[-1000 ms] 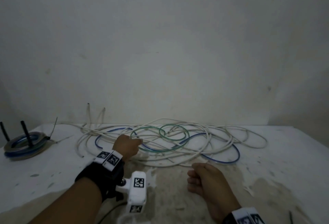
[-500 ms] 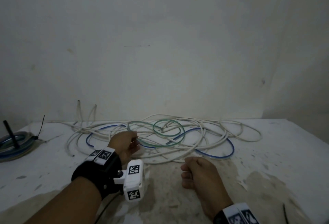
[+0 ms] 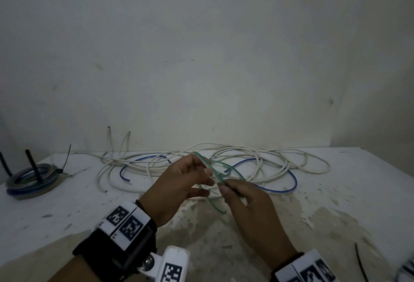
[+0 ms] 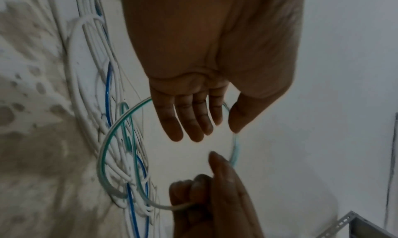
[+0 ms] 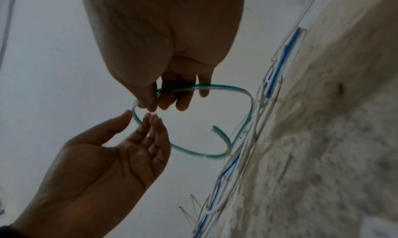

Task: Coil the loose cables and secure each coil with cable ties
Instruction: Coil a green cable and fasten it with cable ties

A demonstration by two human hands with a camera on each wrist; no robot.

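Observation:
A green cable is lifted off the tangle into a small loop between my hands, its cut end hanging free. My right hand pinches the loop with curled fingers, as the right wrist view shows. My left hand is beside it with straight fingers; the green cable runs between its thumb and fingers without a clear pinch. In the left wrist view the thumb tip touches the green cable. Loose white cables and a blue cable lie tangled on the table behind.
A finished coil with black ties sticking up sits at the far left of the white table. A black cable tie lies near the front right edge. The wall rises right behind the tangle.
Both hands have risen off the table and come together. The green cable has been pulled up out of the tangle; my right hand, before a resting fist, now pinches it.

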